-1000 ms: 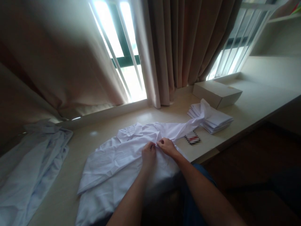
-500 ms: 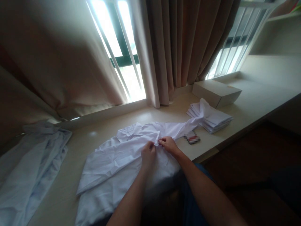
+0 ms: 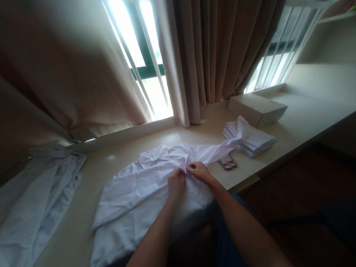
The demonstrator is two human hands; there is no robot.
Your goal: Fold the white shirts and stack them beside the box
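Observation:
A white long-sleeved shirt (image 3: 139, 189) lies spread over the table's front part, its collar toward the window. One sleeve reaches right, onto a stack of folded white cloths (image 3: 256, 139). My left hand (image 3: 177, 180) pinches the shirt's fabric near the middle. Close beside it, my right hand (image 3: 198, 171) is closed on the same bit of cloth, thumb against fingers. The pinched edge stands up a little between the two hands. Whether a button or other small part is between the fingertips, I cannot tell.
A white box (image 3: 257, 109) stands behind the folded stack. A small blurred-out item (image 3: 228, 162) lies right of my hands. More white garments (image 3: 36, 196) cover the table's left end. Brown curtains (image 3: 211, 52) hang before the barred window. The table's front edge (image 3: 300, 146) runs along the right.
My hands have drawn slightly closer together at the pinched fabric. The shirt and the things around it lie as before; the view has shifted very slightly.

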